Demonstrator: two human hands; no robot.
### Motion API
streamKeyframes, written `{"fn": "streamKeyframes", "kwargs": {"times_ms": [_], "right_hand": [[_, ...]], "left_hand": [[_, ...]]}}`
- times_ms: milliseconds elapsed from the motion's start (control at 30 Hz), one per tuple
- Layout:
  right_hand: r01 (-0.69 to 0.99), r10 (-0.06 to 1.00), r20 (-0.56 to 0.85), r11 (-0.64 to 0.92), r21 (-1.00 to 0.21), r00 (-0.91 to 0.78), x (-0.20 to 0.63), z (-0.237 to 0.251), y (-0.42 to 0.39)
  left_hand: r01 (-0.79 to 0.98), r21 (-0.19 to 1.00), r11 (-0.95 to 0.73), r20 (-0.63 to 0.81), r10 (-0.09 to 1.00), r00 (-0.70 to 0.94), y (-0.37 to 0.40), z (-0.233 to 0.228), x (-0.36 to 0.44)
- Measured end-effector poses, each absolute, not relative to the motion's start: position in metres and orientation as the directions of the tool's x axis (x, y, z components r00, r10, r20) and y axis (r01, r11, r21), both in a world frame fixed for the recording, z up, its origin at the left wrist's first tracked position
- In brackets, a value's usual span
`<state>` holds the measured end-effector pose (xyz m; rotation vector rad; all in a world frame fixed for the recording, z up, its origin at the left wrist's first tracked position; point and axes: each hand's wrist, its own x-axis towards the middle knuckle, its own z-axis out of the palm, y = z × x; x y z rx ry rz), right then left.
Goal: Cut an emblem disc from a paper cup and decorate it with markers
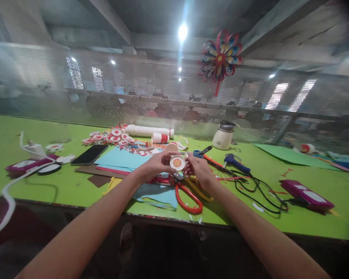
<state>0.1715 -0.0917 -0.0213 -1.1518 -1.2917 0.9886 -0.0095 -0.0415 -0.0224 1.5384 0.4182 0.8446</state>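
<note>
Plenty of finished red-and-white paper discs already sit piled at the back of the green tabletop, while left hand and right hand pinch another white disc with an orange centre above the red-handled scissors, so more seem left.

Both my hands are up over the green counter, pinching a little round paper disc with a red and orange center between them, left hand on one edge and right hand on the other. Red-handled scissors lie right under my wrists on top of blue paper sheets. A phone sits off to the left, a blue glue gun with its black cord to the right.
</note>
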Motion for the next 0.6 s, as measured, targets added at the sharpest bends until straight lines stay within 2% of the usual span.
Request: {"fn": "streamKeyframes", "kwargs": {"times_ms": [133, 600], "right_hand": [[0.070, 0.982, 0.181, 0.177, -0.982, 0.051, 0.1717, -0.0210, -0.0922], [0.242, 0.994, 0.110, 0.113, -0.964, -0.025, 0.1741, -0.0236, -0.0918]], "left_hand": [[-0.211, 0.962, -0.172, 0.270, 0.699, 0.662, -0.0407, -0.0236, -0.0092], [-0.122, 0.967, -0.224, 0.250, 0.728, 0.638, -0.0400, -0.0241, -0.0094]]}}
